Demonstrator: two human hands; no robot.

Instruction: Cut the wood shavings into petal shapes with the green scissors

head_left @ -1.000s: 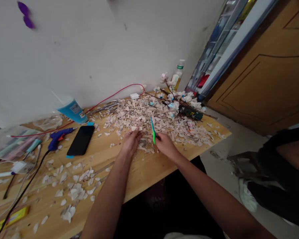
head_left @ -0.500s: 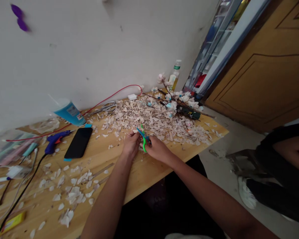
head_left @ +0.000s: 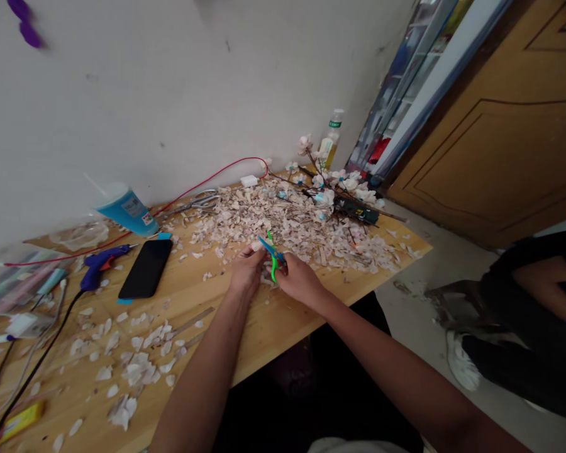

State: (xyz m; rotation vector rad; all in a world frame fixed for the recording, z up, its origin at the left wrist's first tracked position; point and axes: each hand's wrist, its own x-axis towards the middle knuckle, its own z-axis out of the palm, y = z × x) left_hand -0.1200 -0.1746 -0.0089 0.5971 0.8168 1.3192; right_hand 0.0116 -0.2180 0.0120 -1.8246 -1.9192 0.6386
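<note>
Over the front part of the wooden table [head_left: 259, 314], my left hand [head_left: 246, 269] is closed, pinching a small pale petal [head_left: 257, 246] at its fingertips. My right hand [head_left: 296, 277] grips green and blue scissors [head_left: 274, 255], whose blades are parted beside the petal. Just beyond both hands lies a wide heap of pale petals and scraps [head_left: 264, 214]. Branches with white blossoms [head_left: 330, 182] rest on the heap's right side.
A blue cup [head_left: 131, 211], black phone [head_left: 145, 267], purple glue gun [head_left: 99, 264] and loose petals [head_left: 141, 370] lie left. Metal scissors [head_left: 202, 200] and a bottle [head_left: 329, 141] stand or lie at the back. A seated person [head_left: 532, 314] is at right.
The blades of the green and blue scissors look wider apart. Both hands keep nearly the same place, and the whole view has shifted slightly.
</note>
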